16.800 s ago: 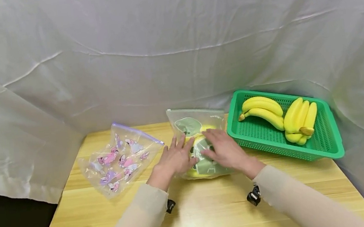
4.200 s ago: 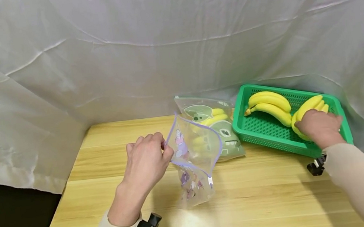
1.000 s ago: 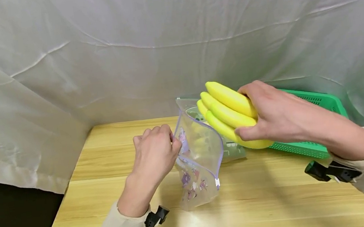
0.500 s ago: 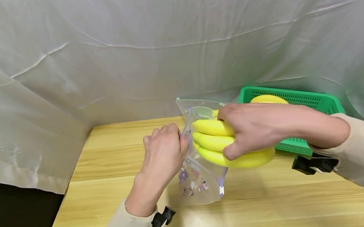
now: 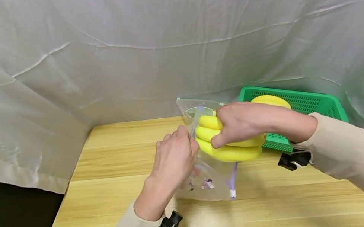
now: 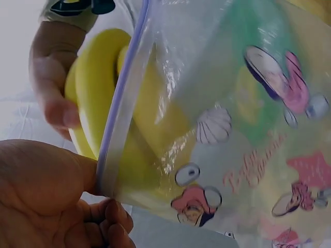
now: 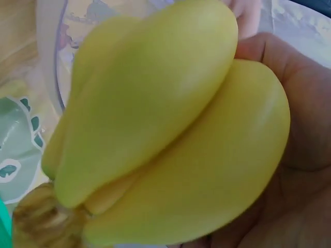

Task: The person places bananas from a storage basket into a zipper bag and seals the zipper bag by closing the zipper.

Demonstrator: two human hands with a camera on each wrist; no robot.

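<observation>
A clear zip bag (image 5: 207,191) with a purple seal and pink cartoon prints hangs over the table, its mouth spread open. My left hand (image 5: 175,155) pinches the bag at its rim; in the left wrist view the thumb presses the purple seal (image 6: 121,98). My right hand (image 5: 241,121) grips a bunch of yellow bananas (image 5: 232,154) from above, thumb on the near side. The banana tips point left, inside the bag mouth, and show through the plastic in the left wrist view. The brown stem (image 7: 46,217) faces away from the bag in the right wrist view.
Behind lies a second zip bag (image 5: 186,107) with green prints, mostly hidden by the bananas and hand. A green basket (image 5: 319,101) stands at the back right, holding more bananas (image 5: 271,100) partly covered by the right arm. Grey cloth (image 5: 150,72) walls the table's back.
The right hand has carried the banana bunch from the basket leftward and down into the purple-sealed bag's mouth. The left hand, holding the rim, has shifted slightly right.
</observation>
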